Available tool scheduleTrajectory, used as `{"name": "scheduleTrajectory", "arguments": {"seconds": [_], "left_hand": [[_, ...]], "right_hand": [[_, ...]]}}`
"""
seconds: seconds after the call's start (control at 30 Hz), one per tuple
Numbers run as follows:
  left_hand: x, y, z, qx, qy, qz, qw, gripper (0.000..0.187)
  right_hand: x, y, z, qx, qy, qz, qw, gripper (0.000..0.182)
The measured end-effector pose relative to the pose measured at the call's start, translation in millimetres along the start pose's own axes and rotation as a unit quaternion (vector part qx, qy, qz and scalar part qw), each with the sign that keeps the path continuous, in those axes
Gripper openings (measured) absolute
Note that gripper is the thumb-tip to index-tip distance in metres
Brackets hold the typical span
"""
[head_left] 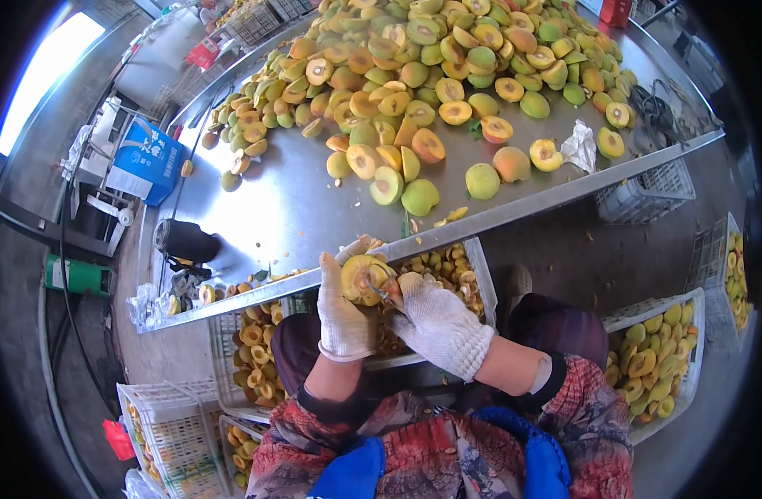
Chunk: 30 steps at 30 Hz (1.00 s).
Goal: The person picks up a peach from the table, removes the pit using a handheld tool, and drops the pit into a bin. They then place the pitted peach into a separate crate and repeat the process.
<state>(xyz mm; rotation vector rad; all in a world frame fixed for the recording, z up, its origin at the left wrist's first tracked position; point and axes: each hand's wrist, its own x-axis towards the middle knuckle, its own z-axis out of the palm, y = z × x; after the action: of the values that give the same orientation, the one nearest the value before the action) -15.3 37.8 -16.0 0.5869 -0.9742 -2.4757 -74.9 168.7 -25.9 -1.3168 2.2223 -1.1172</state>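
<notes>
The person's left hand (344,320), in a pale knitted glove, cups a halved fruit (362,277) from beneath and the side. Its grip is curved and partly spread, only as wide as the fruit, with the thumb raised along one edge. The cut face shows yellow flesh. The right hand (446,323), gloved likewise, has a narrow grip, fingers folded around a slim metal tool (378,292), whose thin end lies against the fruit; just how it meets the flesh is too small to tell. Both gloves look ribbed and soft, their fingertips stained.

The fruit is held in front of the person, at the near edge of the desk (302,200) and over a plastic crate (486,287) of cut pieces. The desk is smooth, shiny sheet metal with a raised rim. Across its far part spreads a heap of fruit (447,58), rounded, green to orange-red outside, many halved with brown stones or hollows at the centre. A crumpled white wrapper (579,147) lies near the rim to the right; a dark cylindrical container (188,241) lies to the left. Another latticed crate (691,374), well filled with pieces, stands on the floor at the right.
</notes>
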Motion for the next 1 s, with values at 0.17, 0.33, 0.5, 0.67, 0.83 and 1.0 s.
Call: {"name": "scheduleTrajectory", "arguments": {"seconds": [0.17,0.33,0.5,0.67,0.83,1.0], "left_hand": [[-4,-5,1,0.006,-0.009,0.014,1.000,0.042],[-7,-9,4,0.052,0.013,0.048,0.997,0.043],[-12,-11,8,0.144,0.008,0.116,0.983,0.041],[-19,-9,10,0.207,0.005,0.158,0.966,0.041],[-22,-11,12,0.305,0.020,0.205,0.930,0.039],[-21,-12,7,0.313,0.005,0.191,0.930,0.035]], "right_hand": [[-4,3,7,0.011,0.010,-0.023,1.000,0.038],[-6,-5,2,0.025,-0.012,-0.015,1.000,0.039],[-7,-9,2,0.102,-0.018,0.026,0.994,0.039],[-8,-5,15,0.136,-0.023,0.034,0.990,0.036],[-12,-6,12,0.167,-0.062,0.038,0.983,0.034],[-18,-5,25,0.176,-0.024,0.017,0.984,0.033]]}}
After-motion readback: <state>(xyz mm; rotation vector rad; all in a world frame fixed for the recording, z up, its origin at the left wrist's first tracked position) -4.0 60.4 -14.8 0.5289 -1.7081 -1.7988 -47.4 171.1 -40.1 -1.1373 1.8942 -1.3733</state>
